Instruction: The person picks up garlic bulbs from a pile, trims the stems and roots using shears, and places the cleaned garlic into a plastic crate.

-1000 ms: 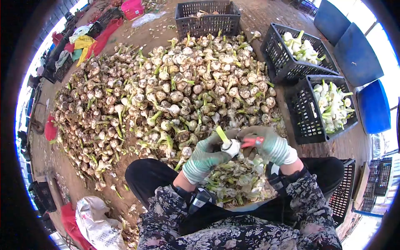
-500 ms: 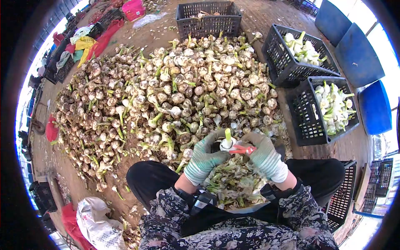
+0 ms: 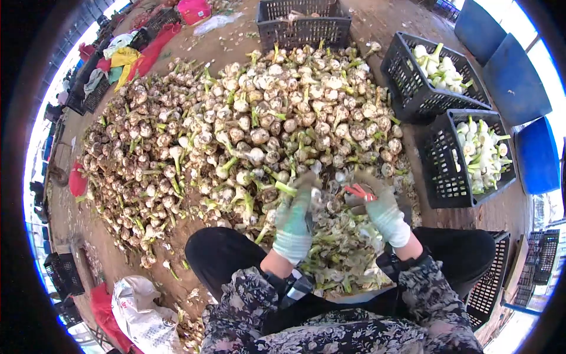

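Observation:
My left hand (image 3: 295,221), in a green and white glove, is closed round a garlic bulb whose green stem (image 3: 285,188) points up and left; motion blurs the fingers. Just to the right, my right hand (image 3: 382,212), gloved alike, grips a red-handled cutting tool (image 3: 359,192). The hands are apart. Under them, between my knees, lies a heap of peeled skins and leaf scraps (image 3: 342,251). Beyond the hands spreads a large pile of dirty garlic bulbs with stems (image 3: 259,127).
Black crates of cleaned white garlic (image 3: 425,101) (image 3: 457,197) stand at the right, beside blue barrels (image 3: 537,154). Another black crate (image 3: 303,32) stands behind the pile. A white sack (image 3: 144,318) lies at the lower left, and a pink bucket (image 3: 193,10) at the top.
My left hand has turned and tilted the bulb's stem leftward. My right hand, with the red tool, has moved away from the bulb. The view has shifted slightly.

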A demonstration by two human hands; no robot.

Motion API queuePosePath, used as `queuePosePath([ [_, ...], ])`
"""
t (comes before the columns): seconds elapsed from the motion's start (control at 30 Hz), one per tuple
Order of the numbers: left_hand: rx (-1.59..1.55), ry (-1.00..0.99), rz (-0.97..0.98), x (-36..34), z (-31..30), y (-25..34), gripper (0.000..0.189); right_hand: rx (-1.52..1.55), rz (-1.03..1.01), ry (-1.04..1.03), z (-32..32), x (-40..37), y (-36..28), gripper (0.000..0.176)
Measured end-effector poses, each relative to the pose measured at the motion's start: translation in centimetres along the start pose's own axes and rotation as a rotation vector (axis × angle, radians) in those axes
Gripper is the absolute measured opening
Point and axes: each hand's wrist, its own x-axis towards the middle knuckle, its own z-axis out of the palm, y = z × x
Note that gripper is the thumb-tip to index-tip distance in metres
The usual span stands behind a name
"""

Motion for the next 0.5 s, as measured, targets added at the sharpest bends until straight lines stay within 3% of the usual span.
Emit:
queuePosePath([
  [0.07,-0.047,-0.04,0.044,-0.1,-0.8,-1.0,0.031,0.241,-0.168,-0.015,1.5,-2.6,-1.5,0.034],
  [0.1,-0.083,-0.001,0.008,-0.2,-0.4,-1.1,0.031,-0.191,-0.413,0.101,2.9,-3.6,-5.1,0.04],
  [0.13,-0.119,0.038,-0.029,-0.5,-0.1,-1.1,0.031,-0.206,-0.556,0.151,4.0,-3.7,-5.5,0.041],
  [0.17,-0.372,-0.3,-0.107,0.1,-2.2,-1.8,0.032,-0.256,-0.48,0.132,4.7,-3.9,-6.6,0.039],
  [0.2,-0.372,-0.303,-0.104,0.2,-2.1,-1.7,0.032,-0.305,-0.402,0.113,4.9,-4.1,-7.5,0.036],
  [0.23,-0.298,-0.166,-0.117,0.1,-1.9,-1.7,0.033,-0.304,-0.403,0.112,4.8,-3.7,-7.2,0.036],
  [0.27,-0.223,-0.027,-0.13,0.0,-1.8,-1.7,0.035,-0.369,-0.511,0.094,4.5,-3.1,-6.5,0.031],
  [0.3,-0.25,-0.104,-0.078,-0.4,-1.4,-1.2,0.038,-0.433,-0.62,0.075,4.2,-2.5,-6.2,0.025],
  [0.33,-0.25,-0.101,-0.079,-0.6,-0.8,-0.5,0.038,-0.215,-0.4,0.097,3.6,-2.2,-7.1,0.015],
  [0.4,-0.246,-0.145,0.074,-0.8,0.2,0.8,0.04,0.022,-0.276,0.207,0.4,2.0,-2.1,0.015],
  [0.47,-0.308,-0.121,0.038,-0.3,0.2,1.9,0.039,-0.546,0.02,-0.064,-1.1,1.6,0.1,0.024],
  [0.5,-0.388,-0.09,0.003,-0.2,-0.1,2.1,0.038,-0.476,-0.102,-0.165,-0.6,-0.4,-0.5,0.024],
])
